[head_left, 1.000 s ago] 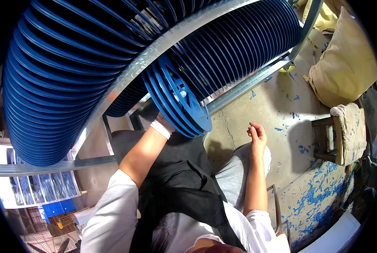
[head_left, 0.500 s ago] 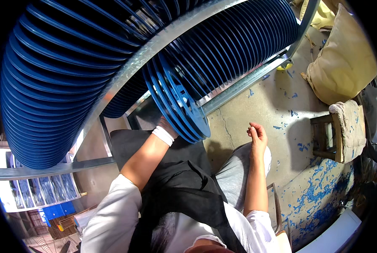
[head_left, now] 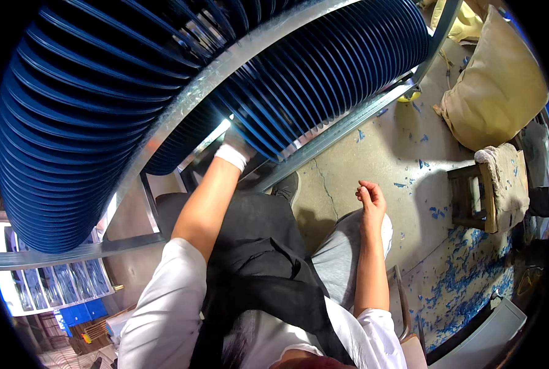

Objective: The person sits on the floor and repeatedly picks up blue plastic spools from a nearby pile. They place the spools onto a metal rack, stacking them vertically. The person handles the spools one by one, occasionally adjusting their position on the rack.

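In the head view, toward 11 o'clock, the left hand (head_left: pixel 241 144) meets the blue discs (head_left: pixel 339 74); its fingers are hidden, grip untellable. At 3 o'clock the right hand (head_left: pixel 373 202) is loosely curled, apparently empty. One-handed support could let a disc tip against the rail (head_left: pixel 327 141).

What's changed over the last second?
The left hand moved forward, away from the lap, taking the blue reels into line with the reel row; whether it has let go is hidden. The right hand stayed raised, fingers curled.
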The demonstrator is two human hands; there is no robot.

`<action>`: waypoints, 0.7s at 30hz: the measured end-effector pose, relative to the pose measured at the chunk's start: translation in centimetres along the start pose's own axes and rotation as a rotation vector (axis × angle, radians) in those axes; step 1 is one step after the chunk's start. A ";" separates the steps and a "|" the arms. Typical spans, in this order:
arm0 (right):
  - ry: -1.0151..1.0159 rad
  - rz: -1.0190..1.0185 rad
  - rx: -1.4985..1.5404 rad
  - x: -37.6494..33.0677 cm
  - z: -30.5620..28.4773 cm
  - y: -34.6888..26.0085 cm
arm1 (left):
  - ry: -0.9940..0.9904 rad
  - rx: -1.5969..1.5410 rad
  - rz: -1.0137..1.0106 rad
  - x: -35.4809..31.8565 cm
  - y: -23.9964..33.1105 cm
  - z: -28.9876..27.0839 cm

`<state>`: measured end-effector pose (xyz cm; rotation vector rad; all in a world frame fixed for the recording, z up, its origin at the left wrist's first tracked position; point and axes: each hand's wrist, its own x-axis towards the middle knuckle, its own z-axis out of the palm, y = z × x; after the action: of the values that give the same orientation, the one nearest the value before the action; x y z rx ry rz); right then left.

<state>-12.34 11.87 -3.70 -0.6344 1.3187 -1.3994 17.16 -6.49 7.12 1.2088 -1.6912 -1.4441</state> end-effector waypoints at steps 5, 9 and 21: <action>0.010 0.027 -0.017 -0.1 0.3 -0.5 | 0.164 -0.951 -0.133 2.1 -2.7 -1.0; -0.007 -0.012 0.002 0.1 0.6 0.0 | 0.118 -1.631 -0.265 1.4 -1.0 0.6; 0.014 -0.073 0.125 -0.7 2.4 0.5 | 0.120 -1.542 -0.445 0.7 -4.0 1.4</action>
<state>-9.85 11.71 -3.39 -0.5950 1.2192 -1.5356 16.64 -6.51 2.87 0.6545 0.1016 -2.1096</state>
